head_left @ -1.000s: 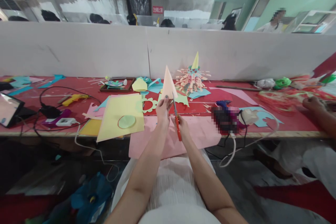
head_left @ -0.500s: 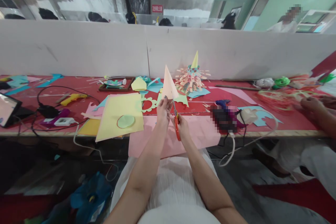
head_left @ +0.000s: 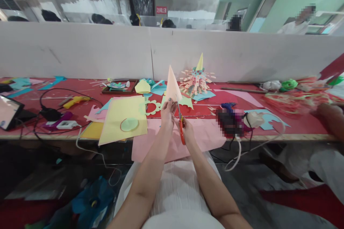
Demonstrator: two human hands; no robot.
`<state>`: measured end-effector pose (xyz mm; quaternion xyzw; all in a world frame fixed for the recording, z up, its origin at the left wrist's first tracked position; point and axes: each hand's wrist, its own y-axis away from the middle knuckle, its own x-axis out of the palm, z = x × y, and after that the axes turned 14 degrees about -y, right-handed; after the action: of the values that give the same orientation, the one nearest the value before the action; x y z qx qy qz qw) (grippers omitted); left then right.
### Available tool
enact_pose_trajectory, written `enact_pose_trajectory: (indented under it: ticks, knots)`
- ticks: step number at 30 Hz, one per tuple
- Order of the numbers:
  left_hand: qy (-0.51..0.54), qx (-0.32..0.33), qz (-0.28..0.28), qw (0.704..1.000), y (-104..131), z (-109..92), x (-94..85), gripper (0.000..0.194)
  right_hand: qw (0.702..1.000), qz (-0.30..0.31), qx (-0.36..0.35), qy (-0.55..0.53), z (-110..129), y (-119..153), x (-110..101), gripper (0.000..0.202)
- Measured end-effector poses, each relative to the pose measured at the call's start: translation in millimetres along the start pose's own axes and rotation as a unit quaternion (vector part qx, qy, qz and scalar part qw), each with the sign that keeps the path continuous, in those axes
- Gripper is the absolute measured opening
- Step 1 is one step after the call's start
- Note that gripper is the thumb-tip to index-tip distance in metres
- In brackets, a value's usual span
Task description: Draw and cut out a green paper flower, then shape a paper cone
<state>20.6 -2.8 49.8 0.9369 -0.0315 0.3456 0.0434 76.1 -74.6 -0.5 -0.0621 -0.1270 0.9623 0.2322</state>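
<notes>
Above the desk (head_left: pixel 268 136), left hand (head_left: pixel 167 111) fingers still pinch the paper cone (head_left: pixel 172 86); right hand (head_left: pixel 186 132) grips scissors (head_left: pixel 180 120), blades unmoved at the cone's lower edge.

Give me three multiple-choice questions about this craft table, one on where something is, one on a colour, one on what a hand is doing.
1. Where does the green paper disc lie?
A. on the yellow sheet
B. on the floor
C. in the tray

2. What colour are the scissors' handles?
A. blue
B. orange-red
C. black

3. What is the left hand doing?
A. resting flat on the table
B. gripping the glue gun
C. holding the paper cone upright

Answers:
1 A, the disc sits on the big yellow sheet at the table's front edge.
2 B, orange-red handles show in the right hand.
3 C, its fingers pinch the cone's lower edge, tip pointing up.
</notes>
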Motion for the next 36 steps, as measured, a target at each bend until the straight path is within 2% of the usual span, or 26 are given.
enact_pose_trajectory:
  ticks: [10, 17, 23, 30, 36]
  knots:
    - [-0.023, -0.01, -0.007, 1.0, 6.3, 3.4, 2.4, 0.016, 0.999, 0.007, 0.031, -0.043, 2.0, 1.9, 3.0, 0.034]
    - [-0.029, -0.013, -0.015, 0.999, 6.4, 1.1, 6.2, 0.02, 0.997, 0.004, 0.04, -0.072, 3.3, -0.5, 5.5, 0.036]
    - [-0.04, -0.007, -0.004, 0.999, 8.1, 0.4, 6.6, 0.019, 0.998, -0.007, 0.039, -0.058, 6.6, 0.0, 4.9, 0.041]
    - [-0.065, -0.019, -0.009, 0.998, 4.3, -1.9, 7.5, 0.015, 0.985, -0.012, 0.121, -0.12, 2.7, 0.4, 5.4, 0.044]
    - [-0.07, -0.015, -0.001, 0.997, 3.3, -2.1, 4.8, 0.016, 0.985, -0.012, 0.121, -0.119, 3.2, 2.0, 4.5, 0.045]
